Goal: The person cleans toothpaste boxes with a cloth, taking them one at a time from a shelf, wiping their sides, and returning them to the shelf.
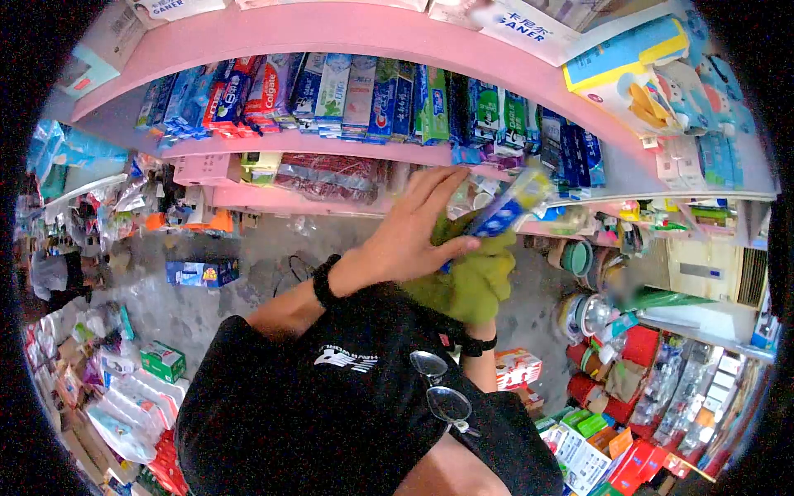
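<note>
My left hand [403, 237], a black band at its wrist, reaches across to a blue toothpaste box [497, 217] with a yellowish, blurred far end. Its thumb lies over the box, and the other fingers stretch toward the shelf. The box is tilted, its far end up and to the right. Just beneath it a bunched yellow-green cloth [473, 285] covers my right hand [484, 318], so that hand's fingers are hidden. The cloth lies against or very near the box. Behind both hands, rows of toothpaste boxes [335, 89] stand packed on a pink shelf [314, 147].
Above runs another pink shelf edge [331, 31] with cartons. A blue box [202, 273] lies on the grey floor [240, 244]. Wrapped packs [136, 409] are piled at lower left. Tubs [576, 258] and red goods [637, 360] crowd the right. Eyeglasses [447, 403] hang from my shirt.
</note>
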`<state>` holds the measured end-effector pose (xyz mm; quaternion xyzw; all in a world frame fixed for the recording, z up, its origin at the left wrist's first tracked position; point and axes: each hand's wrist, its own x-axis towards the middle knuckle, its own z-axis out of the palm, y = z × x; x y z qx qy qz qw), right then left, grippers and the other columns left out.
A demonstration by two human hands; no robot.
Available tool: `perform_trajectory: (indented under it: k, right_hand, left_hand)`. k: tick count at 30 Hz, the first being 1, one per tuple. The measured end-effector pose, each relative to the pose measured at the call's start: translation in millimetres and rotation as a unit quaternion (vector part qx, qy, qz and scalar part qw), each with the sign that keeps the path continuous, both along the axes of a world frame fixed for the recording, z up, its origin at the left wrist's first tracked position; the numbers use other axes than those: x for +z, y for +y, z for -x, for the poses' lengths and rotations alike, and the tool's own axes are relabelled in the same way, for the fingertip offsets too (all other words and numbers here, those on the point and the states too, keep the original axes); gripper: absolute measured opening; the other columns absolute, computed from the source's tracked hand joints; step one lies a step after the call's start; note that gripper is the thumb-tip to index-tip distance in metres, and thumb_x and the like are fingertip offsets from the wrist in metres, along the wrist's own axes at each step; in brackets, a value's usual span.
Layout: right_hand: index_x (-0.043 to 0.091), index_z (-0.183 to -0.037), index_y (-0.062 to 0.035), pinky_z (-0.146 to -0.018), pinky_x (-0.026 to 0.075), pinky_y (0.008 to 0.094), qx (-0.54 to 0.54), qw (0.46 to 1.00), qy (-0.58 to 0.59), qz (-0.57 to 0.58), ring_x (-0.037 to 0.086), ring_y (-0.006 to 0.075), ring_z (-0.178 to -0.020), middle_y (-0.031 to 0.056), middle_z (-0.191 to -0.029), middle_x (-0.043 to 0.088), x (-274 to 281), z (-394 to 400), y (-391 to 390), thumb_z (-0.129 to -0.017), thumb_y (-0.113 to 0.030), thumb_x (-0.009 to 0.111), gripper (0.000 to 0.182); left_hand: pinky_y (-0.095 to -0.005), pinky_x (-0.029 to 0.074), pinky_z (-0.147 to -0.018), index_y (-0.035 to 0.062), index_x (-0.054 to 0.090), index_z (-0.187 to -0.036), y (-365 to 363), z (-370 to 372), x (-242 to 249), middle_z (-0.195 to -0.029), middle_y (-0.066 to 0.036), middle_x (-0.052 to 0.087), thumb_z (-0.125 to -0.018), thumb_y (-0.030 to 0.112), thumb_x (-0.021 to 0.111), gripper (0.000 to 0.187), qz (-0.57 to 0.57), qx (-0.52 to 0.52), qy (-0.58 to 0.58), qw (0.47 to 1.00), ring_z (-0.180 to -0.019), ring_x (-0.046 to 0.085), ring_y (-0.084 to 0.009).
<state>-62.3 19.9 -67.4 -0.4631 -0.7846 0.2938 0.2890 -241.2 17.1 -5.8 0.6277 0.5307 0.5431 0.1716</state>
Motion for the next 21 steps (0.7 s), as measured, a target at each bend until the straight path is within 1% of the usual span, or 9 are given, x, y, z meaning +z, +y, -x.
perform_trajectory:
  k: [2, 4, 7, 8, 11, 12, 14, 18, 21]
  right_hand:
    - [0.044, -0.118, 0.0012, -0.085, 0.042, 0.0310, 0.010, 1.000, 0.001, 0.021, 0.052, 0.0221, -0.097, 0.0112, -0.114, 0.052, -1, 1, -3, -0.084, -0.017, 0.053, 0.040]
    - [0.045, -0.118, 0.0009, -0.085, 0.042, 0.0310, 0.017, 0.999, 0.005, 0.038, 0.052, 0.0220, -0.097, 0.0110, -0.113, 0.052, 0, 1, -4, -0.084, -0.017, 0.053, 0.039]
    - [0.045, -0.118, 0.0006, -0.085, 0.042, 0.0309, 0.025, 0.998, 0.014, 0.064, 0.052, 0.0218, -0.097, 0.0108, -0.113, 0.052, 0, 2, -4, -0.084, -0.017, 0.053, 0.039]
    - [0.045, -0.118, 0.0005, -0.085, 0.042, 0.0309, 0.025, 0.997, 0.019, 0.075, 0.052, 0.0218, -0.097, 0.0107, -0.113, 0.052, -1, 2, -3, -0.084, -0.017, 0.053, 0.039]
    - [0.045, -0.118, 0.0002, -0.085, 0.042, 0.0308, 0.027, 0.992, 0.038, 0.114, 0.052, 0.0216, -0.097, 0.0105, -0.113, 0.052, -2, 0, -2, -0.084, -0.016, 0.053, 0.038]
    - [0.045, -0.118, 0.0001, -0.085, 0.042, 0.0308, 0.027, 0.991, 0.044, 0.125, 0.052, 0.0216, -0.097, 0.0104, -0.113, 0.052, -1, 0, -2, -0.084, -0.016, 0.053, 0.038]
    - [0.045, -0.118, -0.0001, -0.085, 0.042, 0.0308, 0.027, 0.988, 0.052, 0.141, 0.052, 0.0215, -0.097, 0.0103, -0.113, 0.052, 1, -1, -3, -0.084, -0.016, 0.053, 0.038]
    - [0.045, -0.118, -0.0005, -0.085, 0.042, 0.0307, 0.017, 0.984, 0.071, 0.162, 0.052, 0.0213, -0.097, 0.0100, -0.113, 0.052, 2, -1, -5, -0.085, -0.016, 0.052, 0.038]
    - [0.045, -0.118, -0.0008, -0.085, 0.042, 0.0307, 0.001, 0.979, 0.100, 0.178, 0.052, 0.0211, -0.097, 0.0098, -0.113, 0.052, 5, 1, -7, -0.085, -0.016, 0.052, 0.037]
  left_hand:
    - [-0.0378, 0.036, -0.092, -0.0049, 0.030, -0.126, 4, 0, -4, -0.113, -0.021, 0.049, -0.081, 0.019, 0.060, 0.060, 0.094, -0.090, -0.147, 0.981, -0.105, 0.048, -0.0279]
    - [-0.0364, 0.041, -0.085, -0.0040, 0.032, -0.125, 12, 0, -16, -0.111, -0.021, 0.051, -0.083, 0.015, 0.058, 0.053, 0.019, -0.024, -0.134, 0.990, -0.101, 0.052, -0.0268]
    - [-0.0354, 0.044, -0.080, -0.0063, 0.031, -0.125, 13, 8, -7, -0.104, -0.021, 0.056, -0.081, 0.017, 0.061, 0.058, 0.081, 0.062, -0.307, 0.946, -0.094, 0.057, -0.0293]
    - [-0.0354, 0.044, -0.080, -0.0063, 0.031, -0.125, 14, 8, -12, -0.104, -0.021, 0.056, -0.081, 0.017, 0.061, 0.058, 0.080, 0.064, -0.306, 0.946, -0.094, 0.057, -0.0293]
    - [-0.0394, 0.045, -0.079, -0.0089, 0.029, -0.125, 8, 3, -19, -0.094, -0.024, 0.057, -0.077, 0.022, 0.065, 0.067, 0.051, 0.077, -0.072, 0.993, -0.090, 0.058, -0.0336]
    - [-0.0394, 0.045, -0.079, -0.0089, 0.029, -0.125, 5, 2, -22, -0.094, -0.024, 0.057, -0.077, 0.022, 0.065, 0.067, 0.051, 0.081, -0.072, 0.993, -0.090, 0.058, -0.0336]
    - [-0.0408, 0.046, -0.076, -0.0092, 0.032, -0.121, 0, -3, -38, -0.094, -0.026, 0.057, -0.078, 0.023, 0.063, 0.062, 0.179, 0.031, 0.028, 0.983, -0.088, 0.058, -0.0370]
    - [-0.0400, 0.048, -0.067, -0.0050, 0.043, -0.109, 8, -2, -66, -0.089, -0.023, 0.059, -0.077, 0.024, 0.063, 0.048, 0.233, 0.021, -0.106, 0.966, -0.078, 0.060, -0.0354]
    - [-0.0390, 0.048, -0.063, -0.0037, 0.050, -0.099, 24, 0, -66, -0.081, -0.020, 0.061, -0.076, 0.026, 0.064, 0.040, 0.221, 0.025, -0.085, 0.971, -0.072, 0.061, -0.0325]
